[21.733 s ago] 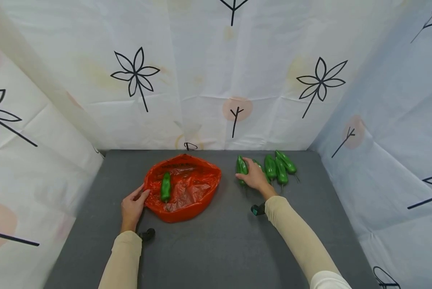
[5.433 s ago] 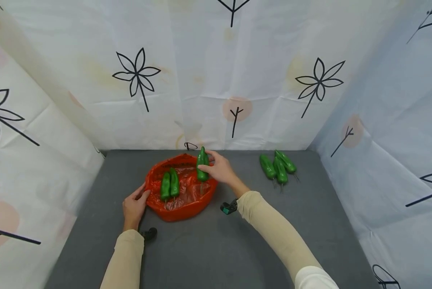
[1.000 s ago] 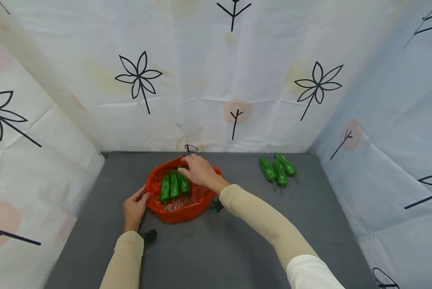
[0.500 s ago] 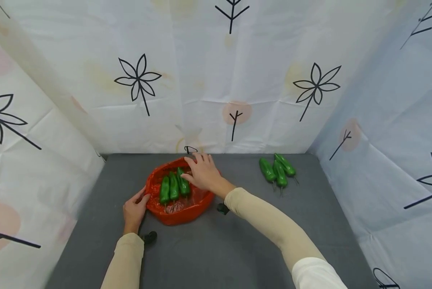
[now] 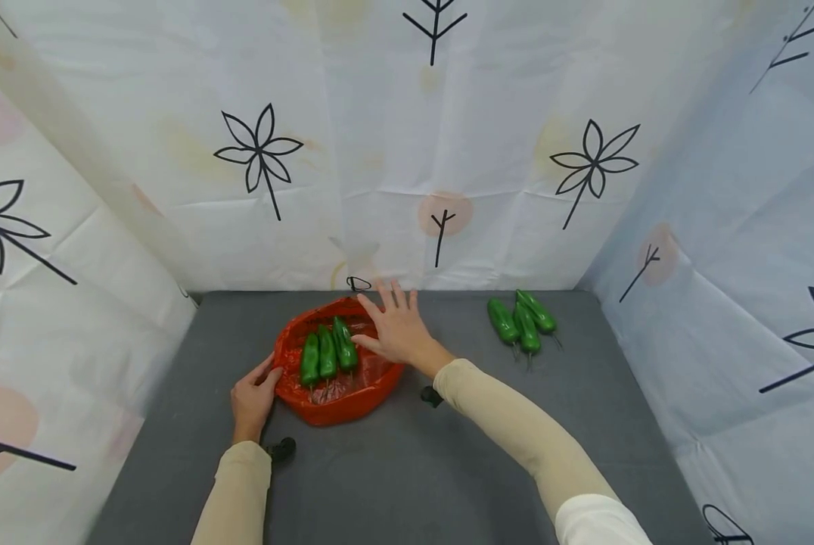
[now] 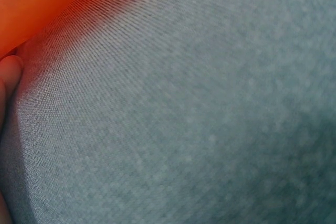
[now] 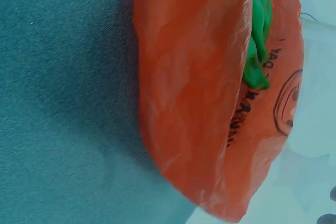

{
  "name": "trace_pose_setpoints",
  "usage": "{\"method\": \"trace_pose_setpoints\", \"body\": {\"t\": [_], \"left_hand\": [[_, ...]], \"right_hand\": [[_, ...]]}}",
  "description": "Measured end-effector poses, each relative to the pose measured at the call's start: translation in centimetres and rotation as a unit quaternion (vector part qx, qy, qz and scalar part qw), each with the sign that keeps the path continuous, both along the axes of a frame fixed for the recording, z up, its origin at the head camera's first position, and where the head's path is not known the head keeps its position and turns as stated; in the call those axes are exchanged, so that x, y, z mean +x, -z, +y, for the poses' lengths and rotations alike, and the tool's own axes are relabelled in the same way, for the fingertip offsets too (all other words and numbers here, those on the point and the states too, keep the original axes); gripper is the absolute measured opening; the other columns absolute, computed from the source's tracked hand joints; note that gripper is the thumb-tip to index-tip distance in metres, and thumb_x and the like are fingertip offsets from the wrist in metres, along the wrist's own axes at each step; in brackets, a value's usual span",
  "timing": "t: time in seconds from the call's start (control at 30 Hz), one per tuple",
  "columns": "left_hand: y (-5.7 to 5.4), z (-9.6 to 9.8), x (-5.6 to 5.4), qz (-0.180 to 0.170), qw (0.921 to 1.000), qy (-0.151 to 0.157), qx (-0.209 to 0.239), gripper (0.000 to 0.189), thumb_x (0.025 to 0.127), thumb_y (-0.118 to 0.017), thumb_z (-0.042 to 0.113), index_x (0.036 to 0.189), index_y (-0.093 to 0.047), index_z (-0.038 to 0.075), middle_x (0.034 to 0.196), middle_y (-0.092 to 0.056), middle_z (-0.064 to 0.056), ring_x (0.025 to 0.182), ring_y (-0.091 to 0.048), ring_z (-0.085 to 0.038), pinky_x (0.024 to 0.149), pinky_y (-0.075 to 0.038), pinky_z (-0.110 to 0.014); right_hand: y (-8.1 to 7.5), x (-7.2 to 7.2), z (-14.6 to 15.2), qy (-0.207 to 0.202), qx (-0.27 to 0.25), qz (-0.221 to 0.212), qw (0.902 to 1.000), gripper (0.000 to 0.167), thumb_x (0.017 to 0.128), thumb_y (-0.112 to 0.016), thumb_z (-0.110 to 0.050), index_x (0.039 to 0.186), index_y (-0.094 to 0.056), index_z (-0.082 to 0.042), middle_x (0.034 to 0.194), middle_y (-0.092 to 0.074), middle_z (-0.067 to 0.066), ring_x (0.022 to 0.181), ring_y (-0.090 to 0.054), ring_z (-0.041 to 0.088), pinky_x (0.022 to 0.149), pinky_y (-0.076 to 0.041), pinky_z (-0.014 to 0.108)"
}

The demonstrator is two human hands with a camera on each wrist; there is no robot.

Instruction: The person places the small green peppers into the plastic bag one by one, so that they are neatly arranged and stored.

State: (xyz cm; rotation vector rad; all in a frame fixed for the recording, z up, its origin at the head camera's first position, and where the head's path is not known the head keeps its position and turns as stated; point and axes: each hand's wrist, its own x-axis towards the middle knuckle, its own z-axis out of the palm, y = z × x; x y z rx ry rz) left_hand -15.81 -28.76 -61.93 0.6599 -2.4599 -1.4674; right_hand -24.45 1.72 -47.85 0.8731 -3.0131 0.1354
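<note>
Left hand (image 5: pixel 252 397) pinches the rim of the red bag (image 5: pixel 332 412) at the bag's eight o'clock; right hand (image 5: pixel 399 331), fingers fanned wide, holds nothing, poised over the two o'clock edge, thumb just beside the nearest pepper! Inside the bag, three green peppers (image 5: pixel 327 352) lie side by side, left of centre, tips towards twelve. And out between two and three o'clock from the bag, well apart, another three peppers (image 5: pixel 527 328) lie bunched on the grey table (image 5: pixel 380 477)!
</note>
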Motion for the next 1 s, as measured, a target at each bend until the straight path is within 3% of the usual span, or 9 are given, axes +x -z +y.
{"method": "trace_pose_setpoints", "body": {"t": [0.5, 1.0], "left_hand": [[-0.6, 0.3, -0.1, -0.003, 0.9999, -0.001, -0.011, 0.047, 0.096, -0.067, 0.047, 0.14, -0.063, 0.031, 0.136, -0.068, -0.013, 0.134, -0.057, -0.034, 0.115, -0.039, -0.054], [-0.4, 0.1, -0.1, 0.005, 1.0, -0.001, -0.005, 0.045, 0.096, -0.068, 0.047, 0.138, -0.065, 0.033, 0.134, -0.07, -0.011, 0.13, -0.061, -0.033, 0.113, -0.043, -0.052]], "right_hand": [[1.3, -0.5, 2.3, 0.031, 0.01, -0.012, 0.9994, 0.093, 0.091, -0.037, -0.084, 0.165, -0.005, -0.037, 0.173, 0.016, 0.007, 0.159, 0.011, 0.044, 0.121, -0.006, 0.075], [2.6, -0.8, 4.4, 0.07, 0.016, -0.04, 0.9966, 0.091, 0.092, -0.032, -0.084, 0.164, 0.001, -0.04, 0.173, 0.017, 0.009, 0.159, 0.01, 0.044, 0.121, -0.002, 0.076]]}}
